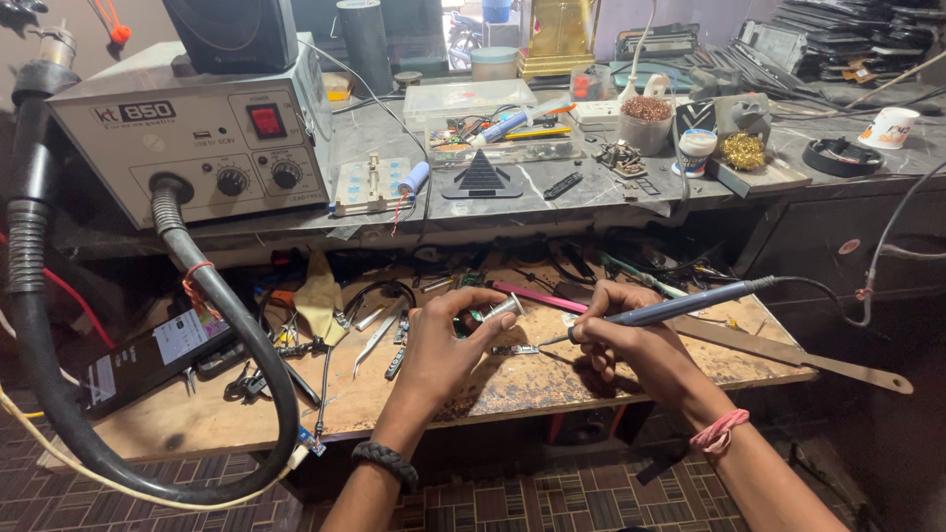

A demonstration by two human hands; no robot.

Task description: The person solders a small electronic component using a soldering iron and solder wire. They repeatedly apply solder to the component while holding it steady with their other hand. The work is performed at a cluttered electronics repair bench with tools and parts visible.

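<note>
My left hand (pixel 443 345) pinches a small silvery tube-like piece (pixel 500 310) between thumb and fingers, just above the worn wooden bench (pixel 512 379). My right hand (pixel 626 340) grips a blue soldering iron (pixel 680 307) like a pen. Its tip points left, down at a small circuit board (pixel 515 350) lying on the bench between both hands. The iron's dark cable (pixel 838 296) runs off to the right. A black bracelet sits on my left wrist, a pink band on my right.
A grey hot-air station (pixel 197 138) stands at the upper left, its thick black hose (pixel 236 335) looping over the bench's left side. Tweezers (pixel 374 340), a dark phone (pixel 148 360) and a long metal file (pixel 798 355) lie about. The stone shelf (pixel 591 187) behind holds boxes, cups and tools.
</note>
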